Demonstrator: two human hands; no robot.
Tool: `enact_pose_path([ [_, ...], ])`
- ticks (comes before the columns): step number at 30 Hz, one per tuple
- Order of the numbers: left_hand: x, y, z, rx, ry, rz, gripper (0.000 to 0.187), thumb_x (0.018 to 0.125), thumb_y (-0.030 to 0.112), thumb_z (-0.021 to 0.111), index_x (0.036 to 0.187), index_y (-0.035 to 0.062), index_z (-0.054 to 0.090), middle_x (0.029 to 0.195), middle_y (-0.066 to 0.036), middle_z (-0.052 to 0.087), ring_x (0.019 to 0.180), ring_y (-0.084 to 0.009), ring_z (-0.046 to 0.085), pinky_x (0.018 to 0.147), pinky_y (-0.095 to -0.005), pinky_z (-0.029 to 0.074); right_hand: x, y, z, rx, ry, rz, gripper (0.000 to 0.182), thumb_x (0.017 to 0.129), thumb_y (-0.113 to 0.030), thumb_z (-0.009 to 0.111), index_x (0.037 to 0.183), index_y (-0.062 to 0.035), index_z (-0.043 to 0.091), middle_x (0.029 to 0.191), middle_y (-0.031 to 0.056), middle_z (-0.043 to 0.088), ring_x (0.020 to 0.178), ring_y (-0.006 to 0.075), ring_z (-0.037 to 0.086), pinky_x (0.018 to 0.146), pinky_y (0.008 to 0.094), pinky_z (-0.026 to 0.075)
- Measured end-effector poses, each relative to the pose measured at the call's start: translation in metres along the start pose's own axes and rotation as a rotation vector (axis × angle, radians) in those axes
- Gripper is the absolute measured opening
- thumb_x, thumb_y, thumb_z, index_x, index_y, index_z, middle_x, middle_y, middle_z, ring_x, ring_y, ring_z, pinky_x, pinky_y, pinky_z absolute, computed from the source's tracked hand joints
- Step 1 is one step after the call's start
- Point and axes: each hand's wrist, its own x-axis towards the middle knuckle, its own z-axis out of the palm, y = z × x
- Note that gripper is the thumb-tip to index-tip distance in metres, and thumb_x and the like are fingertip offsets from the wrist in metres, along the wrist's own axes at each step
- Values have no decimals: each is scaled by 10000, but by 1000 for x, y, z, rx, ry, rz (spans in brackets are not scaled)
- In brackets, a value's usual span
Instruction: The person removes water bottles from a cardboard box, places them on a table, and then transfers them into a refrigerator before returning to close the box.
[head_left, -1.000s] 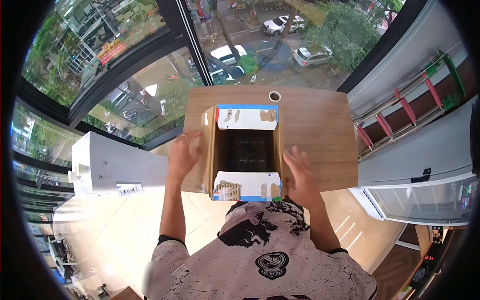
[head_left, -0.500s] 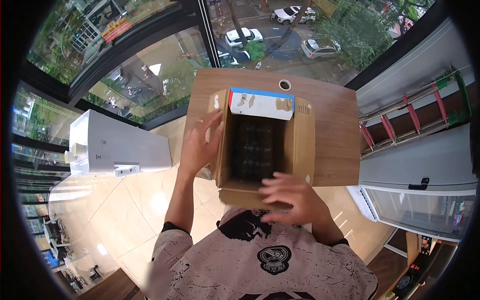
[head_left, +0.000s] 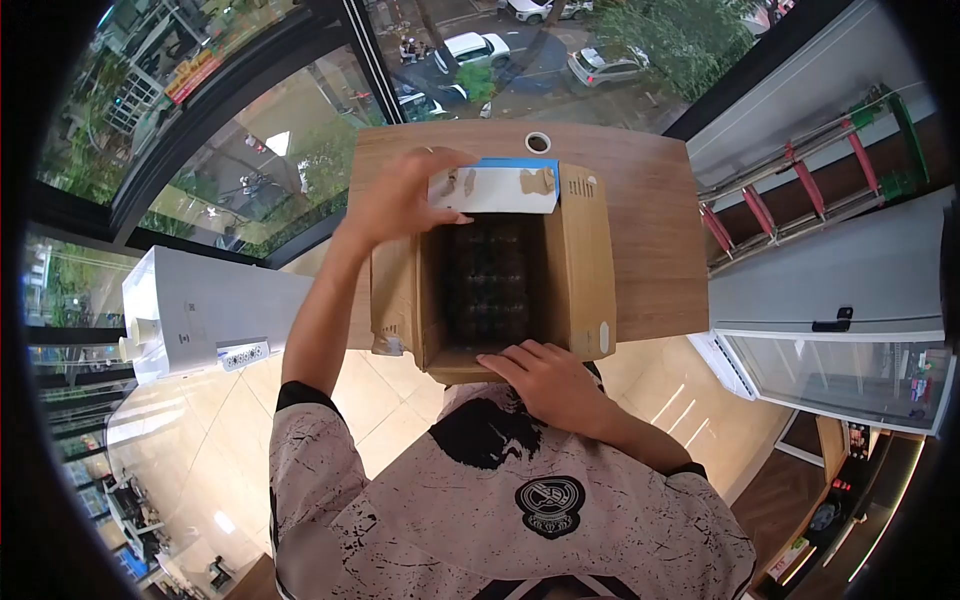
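An open cardboard box (head_left: 592,265) stands on the wooden table, its side flaps folded outward. Dark rounded items (head_left: 492,280) lie in rows at the shadowed bottom. Along the far edge is a white panel with a blue edge (head_left: 500,190), marked by torn brown patches. My left hand (head_left: 400,195) is closed on the panel's left end, thumb on the near face and fingers over the top. At the near side, my right hand (head_left: 560,385) rests with its fingers extended across the box's near flap.
A small cup with dark contents (head_left: 538,143) stands on the wooden table (head_left: 655,230) behind the box. Left is a white cabinet-like unit (head_left: 215,310). At right, a ladder with red rungs (head_left: 805,180) leans by a grey panel. Windows lie beyond.
My left hand has moved from the left flap up to the white-and-blue panel and closed on it. My right hand has come down onto the near flap. The view has shifted slightly.
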Motion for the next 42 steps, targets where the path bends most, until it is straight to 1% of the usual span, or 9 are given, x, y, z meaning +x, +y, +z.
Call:
enact_pose_path([
  [4,16,-29,-3,-441,292,-231,304,768,257,762,945,18,699,792,-81,686,658,-106,609,616,-258,485,2,-3,3,4,28,26,409,771,-55,554,1177,-98,571,974,32,621,891,201,596,755,314,510],
  [7,34,-45,8,-226,326,-449,379,757,312,763,983,17,690,777,-81,686,676,-103,616,628,-241,487,7,-7,-1,26,4,44,344,765,-46,550,1105,-91,579,924,31,620,856,206,598,707,320,519],
  [14,32,-66,29,137,330,-620,472,712,284,778,1092,43,635,984,-138,658,897,-313,617,780,-427,474,25,-9,-7,23,-142,41,234,769,-62,563,1002,-72,541,902,88,595,873,259,600,699,359,514],
  [15,29,-62,31,141,338,-628,472,712,284,778,1092,43,635,984,-138,658,897,-313,617,780,-427,474,28,-6,-9,18,-207,24,230,785,-95,580,1010,-70,538,923,102,599,898,276,603,712,378,512],
  [17,19,-48,37,304,669,-180,411,759,199,727,1125,57,606,975,-152,648,914,-358,592,822,-437,457,35,4,-25,26,-376,-24,254,802,-165,596,1028,-63,541,949,121,613,916,301,607,733,399,506],
  [22,-32,32,47,132,758,-231,271,805,81,654,1070,48,606,970,-148,648,924,-341,593,833,-423,454,108,47,-62,192,-837,-37,394,827,-348,604,1076,-43,591,1020,181,648,955,349,620,795,434,494],
  [27,-103,96,52,-81,411,-192,290,762,178,723,991,28,624,936,-127,649,914,-305,599,822,-395,464,201,88,22,-580,-1104,-77,354,792,-332,611,1041,-92,689,1119,133,645,1032,298,612,846,404,490],
  [31,-135,109,75,-96,126,-37,313,670,217,780,894,39,654,837,-72,654,799,-253,620,804,-343,467,203,162,127,-544,-1005,-41,526,691,-350,726,1121,-59,642,1122,168,632,1037,319,608,882,400,490],
  [42,-144,104,95,-66,217,-37,271,668,246,759,831,52,664,756,-39,648,758,-197,586,790,-331,441,182,154,115,-367,-753,-281,612,627,-331,786,1133,-37,607,1097,160,640,1038,309,608,887,394,491],
])
